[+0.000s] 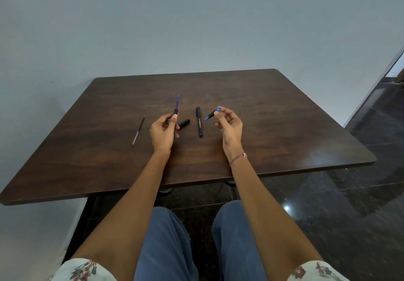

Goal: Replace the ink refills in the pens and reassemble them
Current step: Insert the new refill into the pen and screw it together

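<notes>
My left hand [162, 133] grips a black pen barrel [175, 117] held upright, with a blue ink refill [177, 102] sticking out of its top. My right hand [229, 125] pinches a small black and blue pen tip piece [211, 114] between thumb and fingers, held apart from the barrel. On the dark wooden table [284, 117] between my hands lie a whole capped black pen [199, 122] and a loose black cap [184, 123]. A thin spare refill [138, 130] lies to the left of my left hand.
The table's back edge meets a plain grey wall [196, 18]. A glossy dark tiled floor [349, 204] lies to the right and below. My knees in blue trousers [166, 248] sit under the table's front edge.
</notes>
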The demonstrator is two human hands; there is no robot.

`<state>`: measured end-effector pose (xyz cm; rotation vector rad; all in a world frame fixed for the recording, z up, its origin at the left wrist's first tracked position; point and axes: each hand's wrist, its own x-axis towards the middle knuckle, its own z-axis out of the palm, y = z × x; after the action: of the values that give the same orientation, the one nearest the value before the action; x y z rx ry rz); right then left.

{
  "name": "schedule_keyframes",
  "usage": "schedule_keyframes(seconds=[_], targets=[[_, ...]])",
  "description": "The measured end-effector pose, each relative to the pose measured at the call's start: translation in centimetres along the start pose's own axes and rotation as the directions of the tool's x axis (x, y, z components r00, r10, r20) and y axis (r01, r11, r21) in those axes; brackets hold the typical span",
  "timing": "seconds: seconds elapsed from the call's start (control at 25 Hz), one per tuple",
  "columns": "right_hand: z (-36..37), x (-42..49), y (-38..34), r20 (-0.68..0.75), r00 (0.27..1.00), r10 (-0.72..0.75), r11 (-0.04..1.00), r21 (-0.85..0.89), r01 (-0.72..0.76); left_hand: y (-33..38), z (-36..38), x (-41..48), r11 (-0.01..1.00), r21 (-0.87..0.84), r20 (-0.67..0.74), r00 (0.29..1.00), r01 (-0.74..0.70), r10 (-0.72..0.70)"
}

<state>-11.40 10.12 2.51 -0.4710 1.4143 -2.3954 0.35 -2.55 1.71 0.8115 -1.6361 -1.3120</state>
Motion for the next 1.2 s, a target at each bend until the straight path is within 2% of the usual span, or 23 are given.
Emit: schedule_keyframes(seconds=[0.36,0.56,0.88,1.2], targets=[[-0.2,0.1,0.2,0.016,0.999,0.038,0.999,0.038,-0.039,0.1,0.0,-1.0,0.998,-0.061,0.231,0.973,0.014,0.001],[-0.5,0.3,0.3,0.003,0.999,0.038,0.994,0.107,-0.038,0.3,-0.2,-1.2,0.999,0.03,0.312,0.95,-0.016,0.006],[-0.9,0.5,0.3,-0.085,0.996,-0.002,0.982,0.19,0.018,0.6,-0.3,-1.2,1.0,0.026,0.32,0.947,-0.007,-0.001],[-0.8,0.6,0.6,-0.063,0.998,0.004,0.988,0.156,0.006,0.2,-0.3,-1.1,0.998,0.057,0.328,0.945,-0.016,-0.003]])
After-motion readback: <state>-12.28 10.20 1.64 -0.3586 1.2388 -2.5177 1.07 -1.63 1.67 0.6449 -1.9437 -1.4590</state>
